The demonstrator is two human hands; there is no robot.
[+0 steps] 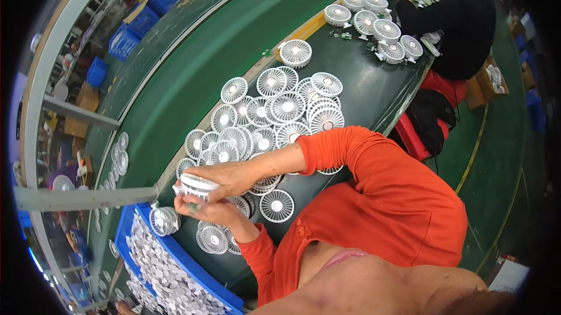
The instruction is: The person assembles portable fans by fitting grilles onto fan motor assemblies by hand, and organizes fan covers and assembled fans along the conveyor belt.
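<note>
Between my two hands is a white round fan housing, tilted so that its edge shows. My right hand grips it from above, fingers wrapped over its side. From underneath, my left hand clasps the same housing, with a small green piece, perhaps a circuit board, by its fingers. Under and beyond my right forearm lie many white slatted fan grilles, heaped on the dark green bench. A single grille lies closer to my body. Beside my left hand stands a fan head at a bin's corner.
A blue bin full of small white parts is at lower left. A metal frame bar reaches toward my hands. The green conveyor belt runs along the bench. A co-worker sits beyond assembled fan heads.
</note>
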